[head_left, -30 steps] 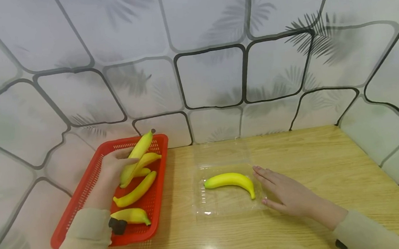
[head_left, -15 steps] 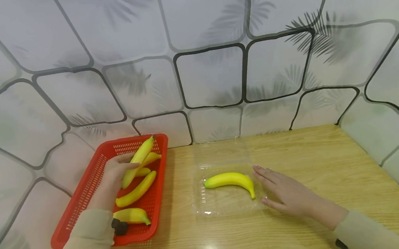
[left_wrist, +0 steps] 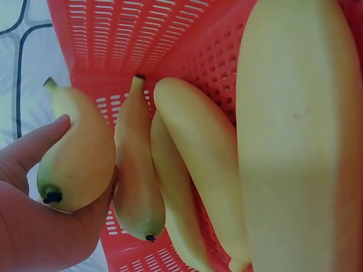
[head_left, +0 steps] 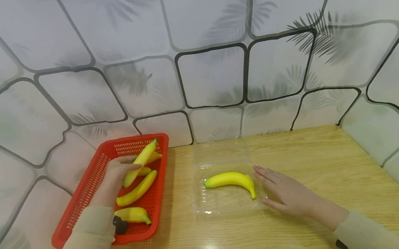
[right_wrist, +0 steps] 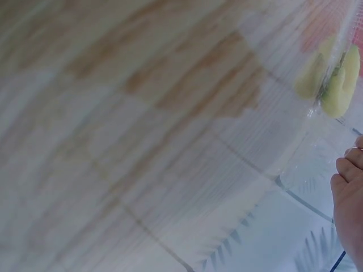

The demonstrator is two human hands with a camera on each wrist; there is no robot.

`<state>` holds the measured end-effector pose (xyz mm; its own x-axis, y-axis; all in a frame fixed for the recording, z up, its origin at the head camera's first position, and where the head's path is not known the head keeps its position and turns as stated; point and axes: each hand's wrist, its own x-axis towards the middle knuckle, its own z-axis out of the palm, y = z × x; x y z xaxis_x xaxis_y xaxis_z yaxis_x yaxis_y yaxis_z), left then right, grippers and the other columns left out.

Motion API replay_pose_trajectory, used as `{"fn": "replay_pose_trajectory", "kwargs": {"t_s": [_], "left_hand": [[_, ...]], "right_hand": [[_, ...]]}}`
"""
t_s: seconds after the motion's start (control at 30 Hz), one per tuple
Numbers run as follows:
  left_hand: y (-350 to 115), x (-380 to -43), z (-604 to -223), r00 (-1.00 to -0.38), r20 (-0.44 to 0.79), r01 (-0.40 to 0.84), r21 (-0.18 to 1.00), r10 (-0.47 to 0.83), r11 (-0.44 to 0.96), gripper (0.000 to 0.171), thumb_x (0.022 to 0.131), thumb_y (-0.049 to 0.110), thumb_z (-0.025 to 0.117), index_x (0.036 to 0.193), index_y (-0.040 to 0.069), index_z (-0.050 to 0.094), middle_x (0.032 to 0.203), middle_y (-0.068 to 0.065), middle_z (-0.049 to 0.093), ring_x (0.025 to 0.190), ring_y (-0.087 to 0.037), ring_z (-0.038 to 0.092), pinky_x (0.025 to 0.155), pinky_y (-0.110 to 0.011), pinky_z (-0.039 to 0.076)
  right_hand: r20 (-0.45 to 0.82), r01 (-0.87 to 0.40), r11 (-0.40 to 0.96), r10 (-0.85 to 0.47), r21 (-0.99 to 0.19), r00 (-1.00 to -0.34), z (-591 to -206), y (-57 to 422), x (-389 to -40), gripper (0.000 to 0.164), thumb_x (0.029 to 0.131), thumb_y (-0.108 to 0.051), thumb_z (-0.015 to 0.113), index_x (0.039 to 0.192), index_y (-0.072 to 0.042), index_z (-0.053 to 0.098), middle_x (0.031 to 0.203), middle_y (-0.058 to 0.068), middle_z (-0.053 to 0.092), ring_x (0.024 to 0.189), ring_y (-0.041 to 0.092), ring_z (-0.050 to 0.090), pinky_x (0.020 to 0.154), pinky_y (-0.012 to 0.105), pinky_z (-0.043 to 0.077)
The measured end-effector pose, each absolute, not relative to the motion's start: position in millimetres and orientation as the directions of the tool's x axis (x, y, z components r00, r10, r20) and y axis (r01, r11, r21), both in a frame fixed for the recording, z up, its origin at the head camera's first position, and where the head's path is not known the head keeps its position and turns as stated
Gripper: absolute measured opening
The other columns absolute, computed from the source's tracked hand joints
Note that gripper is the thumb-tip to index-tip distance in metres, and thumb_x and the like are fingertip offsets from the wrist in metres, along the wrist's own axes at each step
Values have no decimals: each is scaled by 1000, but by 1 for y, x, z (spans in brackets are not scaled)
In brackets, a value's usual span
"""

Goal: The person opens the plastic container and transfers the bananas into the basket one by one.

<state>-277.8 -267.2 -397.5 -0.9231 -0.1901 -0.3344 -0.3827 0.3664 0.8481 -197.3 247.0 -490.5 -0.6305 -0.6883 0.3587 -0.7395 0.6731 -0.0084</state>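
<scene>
My left hand (head_left: 115, 174) grips a yellow banana (head_left: 146, 153) over the far part of the red basket (head_left: 163, 184). In the left wrist view thumb and fingers wrap the held banana (left_wrist: 85, 147), its stem pointing up and away. Several other bananas lie below it in the basket, one of them a curved banana (head_left: 137, 190). My right hand (head_left: 289, 192) lies with straight fingers at the right edge of a clear plastic clamshell box (head_left: 222, 208). Inside that box rests a single banana (head_left: 231, 178). The right wrist view shows the right hand (right_wrist: 350, 195) only at its edge.
The box's clear lid (head_left: 220, 152) is folded back toward the wall. Nearest me in the basket lies another banana (head_left: 134, 215), partly behind the left wrist's black camera (head_left: 120, 225). A patterned wall (head_left: 213, 79) borders the wooden table (head_left: 314, 157) at the back.
The left hand and its banana have lowered slightly into the basket and shifted a little to the right. My right hand has stayed in place beside the box.
</scene>
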Motion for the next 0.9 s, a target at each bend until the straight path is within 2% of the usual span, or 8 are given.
{"fn": "replay_pose_trajectory", "kwargs": {"t_s": [0.23,0.4,0.63,0.8,0.9], "left_hand": [[-268,-279,-401,-935,-311,-355,828,-172,433,64,98,14,75,156,2,50,166,-23,43,138,-34,44,118,-47,45],[-269,-278,-402,-944,-294,-330,820,-150,467,60,99,11,72,154,-2,51,164,-23,44,145,-38,43,125,-53,40],[-268,-276,-401,-949,-290,-312,795,-125,520,56,101,12,70,151,-5,53,163,-27,45,146,-42,43,124,-57,39],[-265,-275,-402,-948,-297,-312,810,-111,497,53,104,13,66,152,-5,52,158,-27,51,144,-42,49,123,-55,43],[-263,-275,-400,-945,-307,-321,816,-109,482,53,107,17,62,154,-4,49,158,-27,51,147,-43,47,126,-56,39]], "right_hand": [[346,-733,680,-683,-19,-643,-492,248,-197,76,99,-31,73,158,4,43,168,21,41,149,38,49,129,12,-9],[345,-730,683,-681,-19,-646,-493,248,-198,75,99,-31,73,158,5,43,168,21,41,149,37,49,129,12,-8],[364,-737,675,-684,-11,-632,-494,248,-198,75,98,-30,75,156,5,45,167,22,42,149,37,50,130,14,-5],[372,-742,670,-687,-5,-624,-494,247,-198,74,97,-30,75,155,6,46,165,23,44,148,37,50,130,14,-6],[372,-743,670,-687,-11,-625,-494,247,-198,74,97,-30,75,155,6,46,165,23,44,148,38,50,130,13,-6]]}}
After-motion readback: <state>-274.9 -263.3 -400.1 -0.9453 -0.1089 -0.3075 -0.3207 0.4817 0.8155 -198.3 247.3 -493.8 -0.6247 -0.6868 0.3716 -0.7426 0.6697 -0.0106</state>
